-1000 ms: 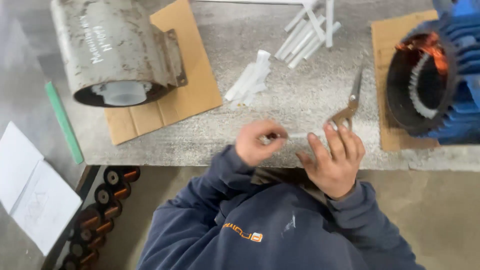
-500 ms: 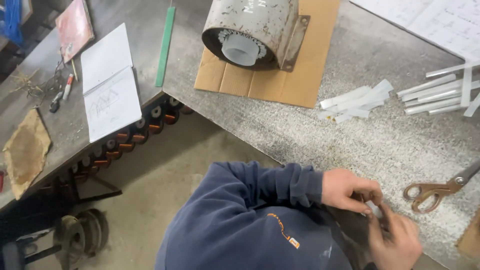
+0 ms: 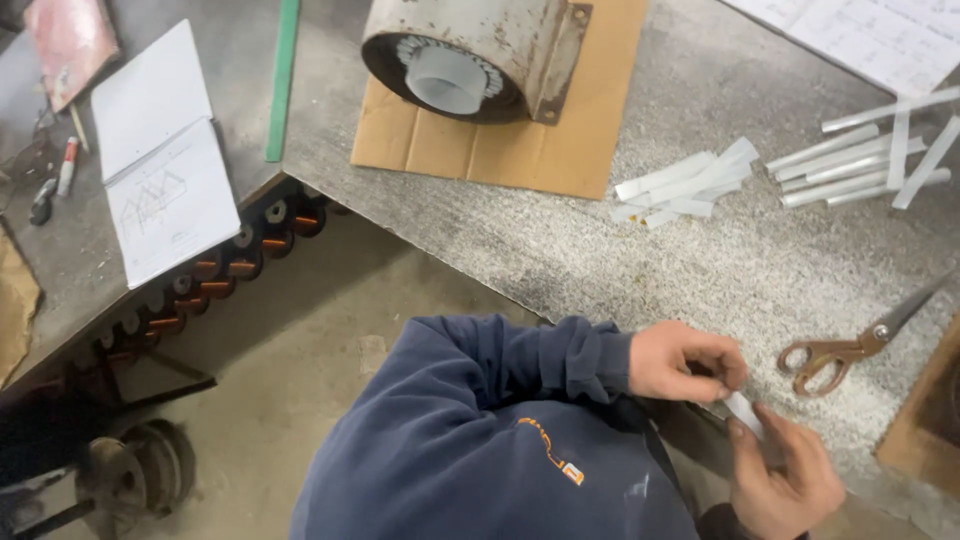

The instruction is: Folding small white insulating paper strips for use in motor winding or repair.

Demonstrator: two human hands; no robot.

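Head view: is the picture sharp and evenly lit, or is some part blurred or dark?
Head view: soft, even light, no glare; the workbench and scissors look fairly sharp; the left hand, right hand and white strip are slightly blurred; the lower left corner under the bench is dark.

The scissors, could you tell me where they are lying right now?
In the head view the scissors lie on the grey table at the right, just beyond the right hand and below the loose white strips.
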